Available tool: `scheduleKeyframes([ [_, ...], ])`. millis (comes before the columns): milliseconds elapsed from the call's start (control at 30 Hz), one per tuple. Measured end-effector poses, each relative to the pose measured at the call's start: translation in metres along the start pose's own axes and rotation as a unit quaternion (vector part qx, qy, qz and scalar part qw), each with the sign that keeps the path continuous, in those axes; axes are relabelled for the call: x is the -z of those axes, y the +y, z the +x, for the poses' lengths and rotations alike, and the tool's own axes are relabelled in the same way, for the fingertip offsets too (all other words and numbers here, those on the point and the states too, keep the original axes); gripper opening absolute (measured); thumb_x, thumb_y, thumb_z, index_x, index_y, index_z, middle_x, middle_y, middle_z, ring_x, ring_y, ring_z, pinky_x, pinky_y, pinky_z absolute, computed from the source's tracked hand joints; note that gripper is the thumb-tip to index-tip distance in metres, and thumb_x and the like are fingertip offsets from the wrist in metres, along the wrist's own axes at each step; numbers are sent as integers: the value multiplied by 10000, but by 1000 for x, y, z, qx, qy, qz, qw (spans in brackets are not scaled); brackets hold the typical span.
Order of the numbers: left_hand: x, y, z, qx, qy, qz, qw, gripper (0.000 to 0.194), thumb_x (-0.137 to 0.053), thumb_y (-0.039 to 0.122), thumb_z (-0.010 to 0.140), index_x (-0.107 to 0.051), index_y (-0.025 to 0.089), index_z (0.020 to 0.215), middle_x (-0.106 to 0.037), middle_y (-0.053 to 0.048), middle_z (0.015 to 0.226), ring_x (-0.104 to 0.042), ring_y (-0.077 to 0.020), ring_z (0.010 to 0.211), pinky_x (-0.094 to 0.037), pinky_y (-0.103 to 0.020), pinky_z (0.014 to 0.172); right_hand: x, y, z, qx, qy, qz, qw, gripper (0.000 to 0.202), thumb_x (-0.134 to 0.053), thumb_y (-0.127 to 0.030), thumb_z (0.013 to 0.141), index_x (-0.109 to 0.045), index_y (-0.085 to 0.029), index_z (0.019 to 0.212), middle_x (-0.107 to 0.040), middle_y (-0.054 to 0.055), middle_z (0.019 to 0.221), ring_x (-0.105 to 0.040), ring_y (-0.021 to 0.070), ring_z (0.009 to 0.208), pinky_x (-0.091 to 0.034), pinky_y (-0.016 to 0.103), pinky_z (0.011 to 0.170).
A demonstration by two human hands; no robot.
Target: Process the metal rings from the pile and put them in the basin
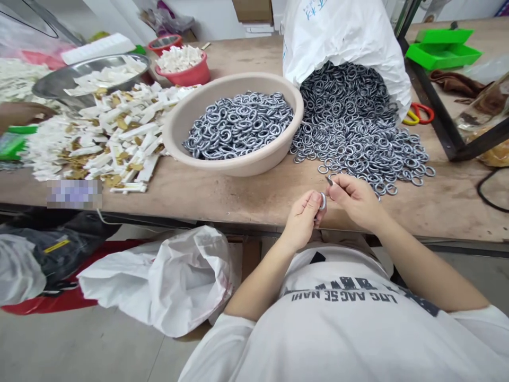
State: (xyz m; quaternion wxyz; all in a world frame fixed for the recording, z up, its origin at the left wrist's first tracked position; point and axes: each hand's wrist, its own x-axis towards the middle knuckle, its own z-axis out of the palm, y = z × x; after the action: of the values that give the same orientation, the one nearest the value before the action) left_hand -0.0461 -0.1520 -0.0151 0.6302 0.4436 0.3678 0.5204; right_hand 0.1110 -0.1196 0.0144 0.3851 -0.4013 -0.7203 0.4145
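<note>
Pinched in my left hand [304,215] is a grey ring [322,201], near the table's front edge. Close on its right, my right hand [353,199] is closed round a small dark pointed tool [329,181]. Beyond my hands, a heap of loose grey rings [358,140] spills from a white sack [338,37] lying on its side. A beige basin [234,167] filled with similar rings stands to the left of the heap.
White and gold pieces [119,127] are piled on the left of the table [191,193], by a metal bowl [43,87]. Another person's hand [26,114] is at the far left. A black metal frame [435,119] and red-yellow scissors [422,113] are at right. A white bag [170,281] sits below.
</note>
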Motion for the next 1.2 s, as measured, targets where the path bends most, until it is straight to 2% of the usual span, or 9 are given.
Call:
scheduleKeyframes([
  [200,3,2,-2,22,34,-38,998,393,-574,551,906,-496,191,769,-420,63,555,-362,-64,452,-317,-190,425,1,-12,-19,124,-17,-241,962,403,-534,-455,974,-475,-189,677,-449,-26,644,-390,105,593,-240,288,590],
  [600,0,2,-6,36,24,-69,997,402,-611,563,877,-511,189,769,-429,63,542,-378,-68,448,-324,-200,429,-2,-16,-22,151,-16,-251,956,389,-533,-425,981,-518,-188,672,-494,-26,651,-401,98,579,-251,276,592],
  [667,0,2,-9,26,7,-64,998,392,-587,548,901,-504,189,767,-428,62,540,-379,-70,454,-322,-204,440,-1,-15,-21,137,-28,-248,958,412,-509,-440,988,-515,-191,660,-504,-23,644,-405,101,572,-252,277,590],
  [767,0,3,-16,14,-69,-41,997,400,-549,523,935,-499,178,739,-440,47,542,-388,-65,466,-305,-211,465,8,-4,-9,57,-16,-261,964,481,-435,-498,1003,-503,-198,632,-511,-14,604,-428,118,563,-252,285,583],
  [867,4,5,-19,4,-104,-41,994,396,-545,493,946,-514,170,719,-458,34,556,-411,-65,477,-310,-220,481,18,14,10,-34,13,-335,941,511,-379,-553,1004,-567,-207,679,-592,13,654,-504,153,611,-258,296,587],
  [967,13,6,-16,2,-43,-42,998,356,-578,469,934,-581,160,756,-543,14,590,-463,-66,482,-339,-210,475,19,29,29,-48,4,-454,889,393,-479,-550,961,-673,-213,904,-695,72,931,-597,208,770,-281,307,605],
  [1067,22,6,-9,30,10,-36,999,311,-639,454,895,-687,153,956,-645,-14,671,-514,-62,495,-367,-184,464,13,38,43,-66,-36,-529,845,313,-530,-439,947,-693,-182,1019,-689,128,1072,-618,239,823,-312,320,623],
  [1133,27,5,-5,46,39,-42,997,368,-677,439,867,-686,169,1117,-672,-15,707,-538,-61,511,-385,-168,464,10,38,47,-85,-45,-535,840,287,-497,-362,959,-692,-158,1012,-682,150,1082,-617,243,824,-334,324,640],
  [1200,30,3,-1,55,64,-54,995,392,-693,430,847,-674,178,1146,-688,-20,751,-556,-65,533,-395,-162,457,9,34,46,-83,-37,-489,868,269,-488,-342,959,-681,-154,964,-676,144,1044,-603,234,827,-355,319,660],
])
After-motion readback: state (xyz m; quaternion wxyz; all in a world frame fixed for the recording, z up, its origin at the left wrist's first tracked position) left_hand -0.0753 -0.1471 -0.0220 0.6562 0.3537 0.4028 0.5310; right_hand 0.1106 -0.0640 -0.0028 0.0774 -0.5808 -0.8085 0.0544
